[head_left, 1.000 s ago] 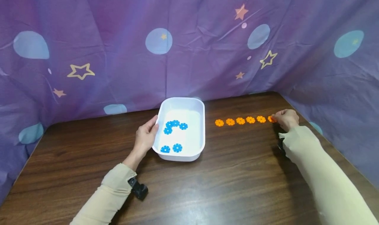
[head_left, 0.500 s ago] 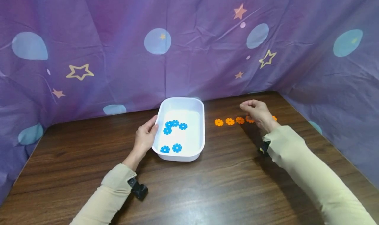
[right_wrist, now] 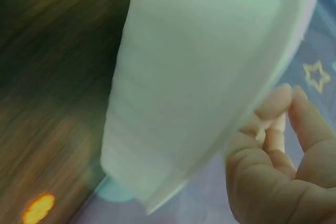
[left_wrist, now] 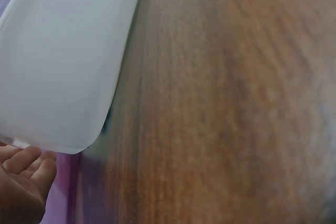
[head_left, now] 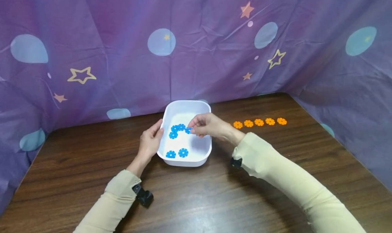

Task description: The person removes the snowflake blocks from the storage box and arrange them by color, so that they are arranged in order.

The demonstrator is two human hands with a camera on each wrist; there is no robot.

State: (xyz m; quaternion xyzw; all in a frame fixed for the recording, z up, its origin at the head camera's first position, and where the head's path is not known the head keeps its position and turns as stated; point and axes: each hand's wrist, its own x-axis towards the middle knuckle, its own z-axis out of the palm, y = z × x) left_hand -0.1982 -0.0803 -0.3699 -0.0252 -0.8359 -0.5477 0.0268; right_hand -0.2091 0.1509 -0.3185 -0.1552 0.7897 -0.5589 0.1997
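A white plastic tray (head_left: 186,163) stands on the table, with several blue flower-shaped discs (head_left: 183,153) inside. My left hand (head_left: 150,142) grips its left side at the rim; in the left wrist view the hand (left_wrist: 23,182) shows at the tray's wall (left_wrist: 68,61). My right hand (head_left: 211,125) reaches over the right rim and pinches a blue flower-shaped disc (head_left: 188,131) between thumb and index finger. From the right wrist, the tray wall (right_wrist: 194,77) hides that disc, and the hand's (right_wrist: 283,166) thumb and index tips meet above the rim.
Several orange flower-shaped discs (head_left: 259,122) lie in a row right of the tray, the leftmost partly behind my right hand. Purple star-patterned cloth (head_left: 196,66) borders the back and sides of the brown wooden table (head_left: 190,199).
My right hand has let go of the orange disc at the row's right end and moved left into the tray, to a blue disc. The left hand and tray have stayed in place.
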